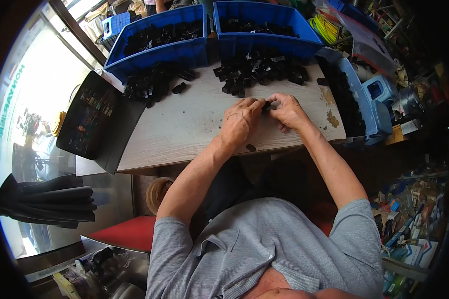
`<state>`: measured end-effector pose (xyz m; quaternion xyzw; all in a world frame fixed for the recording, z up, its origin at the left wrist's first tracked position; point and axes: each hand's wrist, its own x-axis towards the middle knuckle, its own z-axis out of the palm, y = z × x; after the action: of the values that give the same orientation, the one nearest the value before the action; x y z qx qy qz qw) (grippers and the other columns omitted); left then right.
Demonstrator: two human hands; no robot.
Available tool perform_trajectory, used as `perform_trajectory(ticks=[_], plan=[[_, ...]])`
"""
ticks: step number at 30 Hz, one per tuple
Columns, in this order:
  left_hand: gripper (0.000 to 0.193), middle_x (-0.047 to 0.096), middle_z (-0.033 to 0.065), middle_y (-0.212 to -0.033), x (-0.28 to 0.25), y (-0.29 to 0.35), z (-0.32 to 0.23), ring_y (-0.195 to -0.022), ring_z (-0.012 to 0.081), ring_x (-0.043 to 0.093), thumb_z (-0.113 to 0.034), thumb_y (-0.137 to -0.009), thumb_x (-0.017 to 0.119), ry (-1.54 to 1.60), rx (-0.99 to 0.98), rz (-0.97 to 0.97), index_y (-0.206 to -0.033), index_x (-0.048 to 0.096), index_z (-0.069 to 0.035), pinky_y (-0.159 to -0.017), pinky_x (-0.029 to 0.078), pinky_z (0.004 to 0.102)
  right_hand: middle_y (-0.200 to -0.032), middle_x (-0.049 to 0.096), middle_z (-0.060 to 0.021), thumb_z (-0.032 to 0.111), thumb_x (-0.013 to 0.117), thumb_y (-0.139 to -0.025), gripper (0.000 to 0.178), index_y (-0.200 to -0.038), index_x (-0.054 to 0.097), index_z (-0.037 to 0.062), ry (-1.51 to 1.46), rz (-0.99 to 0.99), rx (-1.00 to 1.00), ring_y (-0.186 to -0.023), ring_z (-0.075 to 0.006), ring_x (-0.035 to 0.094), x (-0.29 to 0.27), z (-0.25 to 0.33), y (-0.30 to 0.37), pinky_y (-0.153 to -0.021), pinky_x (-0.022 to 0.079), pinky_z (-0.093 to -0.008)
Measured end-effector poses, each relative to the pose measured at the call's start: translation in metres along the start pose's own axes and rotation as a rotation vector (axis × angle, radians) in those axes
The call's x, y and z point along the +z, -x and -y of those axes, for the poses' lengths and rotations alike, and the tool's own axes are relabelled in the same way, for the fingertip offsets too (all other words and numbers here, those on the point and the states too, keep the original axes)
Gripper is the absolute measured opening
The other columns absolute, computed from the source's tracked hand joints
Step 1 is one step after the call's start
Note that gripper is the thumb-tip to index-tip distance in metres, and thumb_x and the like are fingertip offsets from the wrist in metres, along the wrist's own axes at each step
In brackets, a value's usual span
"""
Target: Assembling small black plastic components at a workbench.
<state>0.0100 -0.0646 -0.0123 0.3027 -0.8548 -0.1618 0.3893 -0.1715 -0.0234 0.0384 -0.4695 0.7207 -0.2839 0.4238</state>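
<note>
Over the front half of a pale wood-grain table, my two hands meet around a small black plastic part. My left hand has its fingers closed on the part's left side. From the other side my right hand pinches it between thumb and fingers. Most of the part is hidden by the fingers. Beyond my hands lies a heap of black plastic parts. A second heap of black parts lies to the left, with a single black piece beside it.
Two blue bins of black parts stand along the far edge. A light-blue crate with black parts is at the table's right end. A tablet in a dark case leans at the left. Cluttered shelves fill the lower right.
</note>
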Motion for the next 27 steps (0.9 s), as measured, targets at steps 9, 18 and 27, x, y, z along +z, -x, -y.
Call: perform_trajectory(ticks=[9, 18, 27], plan=[[0.026, 0.067, 0.0135, -0.096, -0.001, 0.003, -0.006, -0.092, 0.0339, 0.067, -0.006, -0.09, 0.061, -0.034, 0.027, -0.04, -0.116, 0.064, -0.007, -0.079, 0.055, 0.0438, -0.073, 0.066, -0.0067, 0.012, 0.066, -0.085, 0.044, -0.128, 0.065, 0.01, 0.052, 0.044, -0.04, -0.047, -0.0141, 0.059, 0.0, 0.009, 0.001, -0.041, 0.049, -0.0292], [0.031, 0.069, 0.0126, -0.101, -0.004, 0.004, 0.002, -0.095, 0.0338, 0.068, -0.002, -0.087, 0.064, -0.007, 0.05, -0.005, -0.118, 0.067, -0.006, -0.082, 0.056, 0.043, -0.06, 0.055, 0.0002, 0.011, 0.068, -0.086, 0.032, -0.118, 0.067, 0.0098, 0.039, 0.081, -0.041, -0.043, -0.0113, 0.054, 0.003, 0.004, -0.004, -0.038, 0.044, -0.0275], [0.051, 0.065, 0.0046, -0.127, -0.018, 0.017, -0.007, -0.114, 0.0276, 0.059, -0.012, -0.089, 0.06, -0.304, 0.048, 0.224, -0.14, 0.059, -0.011, -0.087, 0.048, 0.044, -0.057, 0.051, 0.0011, 0.01, 0.071, -0.085, 0.034, -0.119, 0.064, 0.007, -0.01, 0.118, -0.081, -0.043, -0.0109, 0.053, 0.001, 0.0, -0.003, -0.038, 0.042, -0.0272]])
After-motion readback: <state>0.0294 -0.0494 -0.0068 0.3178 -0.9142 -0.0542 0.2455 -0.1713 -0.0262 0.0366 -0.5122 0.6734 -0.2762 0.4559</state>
